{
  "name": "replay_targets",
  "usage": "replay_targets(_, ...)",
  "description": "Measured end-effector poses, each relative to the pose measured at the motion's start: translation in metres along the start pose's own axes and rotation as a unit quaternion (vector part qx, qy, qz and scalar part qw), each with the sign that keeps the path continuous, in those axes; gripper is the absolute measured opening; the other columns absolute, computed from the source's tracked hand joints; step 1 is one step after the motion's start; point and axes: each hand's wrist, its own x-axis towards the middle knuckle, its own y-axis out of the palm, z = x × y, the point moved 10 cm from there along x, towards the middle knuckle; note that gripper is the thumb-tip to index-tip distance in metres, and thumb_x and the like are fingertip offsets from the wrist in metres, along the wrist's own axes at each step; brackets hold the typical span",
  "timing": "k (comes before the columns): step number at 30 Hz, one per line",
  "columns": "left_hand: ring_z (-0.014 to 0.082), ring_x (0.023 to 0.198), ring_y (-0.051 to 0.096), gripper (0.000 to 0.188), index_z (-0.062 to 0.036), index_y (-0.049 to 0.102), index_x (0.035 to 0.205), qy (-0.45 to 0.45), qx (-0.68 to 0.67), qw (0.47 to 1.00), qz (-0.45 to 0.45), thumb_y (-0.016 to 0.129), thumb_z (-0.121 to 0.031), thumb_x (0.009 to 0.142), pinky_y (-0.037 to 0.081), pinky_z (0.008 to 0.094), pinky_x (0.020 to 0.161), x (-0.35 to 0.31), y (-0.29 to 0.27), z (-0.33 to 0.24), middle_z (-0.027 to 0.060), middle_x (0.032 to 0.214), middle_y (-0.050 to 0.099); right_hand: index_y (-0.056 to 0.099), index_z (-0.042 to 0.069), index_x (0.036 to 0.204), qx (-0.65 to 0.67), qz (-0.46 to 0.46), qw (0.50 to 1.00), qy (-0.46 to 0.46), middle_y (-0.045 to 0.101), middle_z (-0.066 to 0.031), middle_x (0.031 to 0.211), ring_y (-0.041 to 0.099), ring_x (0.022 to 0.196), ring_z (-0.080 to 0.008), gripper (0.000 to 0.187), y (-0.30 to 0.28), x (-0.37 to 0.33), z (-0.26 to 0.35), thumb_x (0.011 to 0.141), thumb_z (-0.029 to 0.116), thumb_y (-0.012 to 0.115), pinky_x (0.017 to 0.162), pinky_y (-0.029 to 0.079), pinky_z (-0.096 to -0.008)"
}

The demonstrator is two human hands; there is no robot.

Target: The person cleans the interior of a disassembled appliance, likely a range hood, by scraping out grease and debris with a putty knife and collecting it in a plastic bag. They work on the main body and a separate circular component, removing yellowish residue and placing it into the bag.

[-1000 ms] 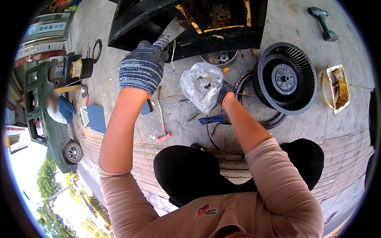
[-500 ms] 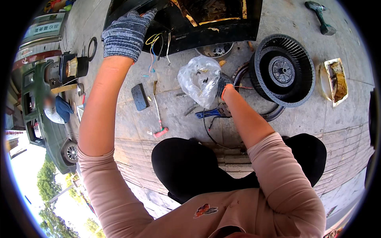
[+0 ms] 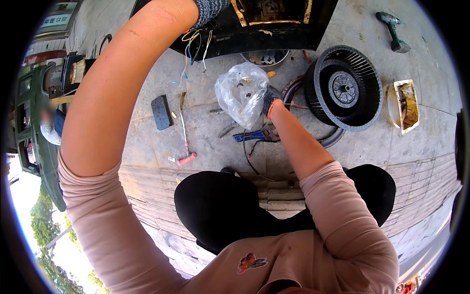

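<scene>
My right hand (image 3: 272, 101), in a dark knitted glove with an orange cuff, is closed on a clear plastic bag (image 3: 240, 95). Dark scraps show inside the bag, which hangs over the paved floor. My left hand (image 3: 210, 11), in a grey striped glove, reaches up to the black metal housing (image 3: 235, 43) at the top edge; its fingers are out of sight. Loose yellow, blue and white wires (image 3: 188, 49) dangle from the housing below that hand. Beneath the housing's near edge sits a metal bowl (image 3: 279, 59) with dark bits in it.
Right of the bag stands a black fan wheel (image 3: 342, 90), then a greasy tray (image 3: 407, 108) and a cordless drill (image 3: 394, 32). A blue-handled adjustable wrench (image 3: 254, 135), a dark block (image 3: 161, 112) and a red-handled scraper-like tool (image 3: 186, 158) lie nearer. A person (image 3: 51, 125) sits beside a green vehicle.
My left hand has moved up and to the right along the housing, its fingers leaving view. My right hand still holds the plastic bag. The whole view has shifted slightly.
</scene>
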Motion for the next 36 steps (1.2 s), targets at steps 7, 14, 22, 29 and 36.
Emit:
replay_targets(7, 0.0336, 0.093, 0.07, 0.028, -0.0085, 0.067, 0.113, 0.021, -0.001, 1.0, 0.02, 0.059, -0.012, 0.087, 0.058, 0.0443, 0.073, 0.017, 0.107, -0.035, 0.0166, 0.1, 0.071, 0.058, 0.006, 0.125, 0.195, -0.004, 0.952, 0.236, 0.063, -0.0117, 0.125, 0.06, 0.111, -0.0267, 0.037, 0.032, -0.059, 0.028, 0.102, 0.026, 0.038, 0.093, 0.048, -0.0392)
replay_targets(14, 0.0328, 0.101, 0.068, 0.044, -0.0197, 0.051, 0.14, -0.097, -0.275, 0.95, 0.115, 0.047, -0.018, 0.096, 0.054, 0.0502, 0.079, -0.021, 0.22, -0.098, 0.0154, 0.116, 0.068, 0.061, 0.014, 0.124, -0.443, 0.094, 0.89, -0.051, 0.063, -0.0107, 0.127, 0.06, 0.116, -0.0264, 0.033, 0.061, -0.058, 0.1, 0.093, 0.021, 0.053, 0.098, 0.047, -0.0354)
replay_targets(22, 0.0353, 0.1, 0.065, 0.041, -0.0264, 0.053, 0.135, -0.28, -0.205, 0.936, -0.057, 0.055, -0.035, 0.096, 0.053, 0.046, 0.085, -0.088, 0.14, 0.039, 0.0156, 0.114, 0.065, 0.046, 0.001, 0.138, -0.169, -0.061, 0.967, 0.179, 0.061, -0.019, 0.127, 0.062, 0.109, -0.033, 0.053, -0.012, -0.068, 0.116, 0.098, 0.034, 0.047, 0.096, 0.047, -0.0416)
replay_targets(29, 0.0334, 0.106, 0.066, 0.037, -0.0208, 0.054, 0.134, -0.249, -0.186, 0.951, -0.009, 0.046, -0.027, 0.099, 0.053, 0.0497, 0.086, -0.03, 0.111, 0.039, 0.0155, 0.115, 0.067, 0.06, 0.011, 0.125, -0.285, -0.131, 0.948, 0.052, 0.061, -0.0182, 0.124, 0.061, 0.108, -0.0369, 0.042, -0.107, -0.074, 0.244, 0.092, 0.035, 0.051, 0.093, 0.048, -0.0462)
replay_targets(36, 0.0326, 0.098, 0.068, 0.03, -0.0151, 0.059, 0.124, -0.246, -0.158, 0.956, 0.004, 0.046, -0.016, 0.097, 0.054, 0.0502, 0.074, -0.036, 0.097, 0.029, 0.0162, 0.108, 0.068, 0.069, 0.003, 0.109, -0.509, 0.125, 0.736, -0.429, 0.069, -0.0145, 0.101, 0.067, 0.087, -0.0283, 0.028, -0.116, -0.115, 0.443, 0.091, 0.024, 0.063, 0.077, 0.054, -0.035)
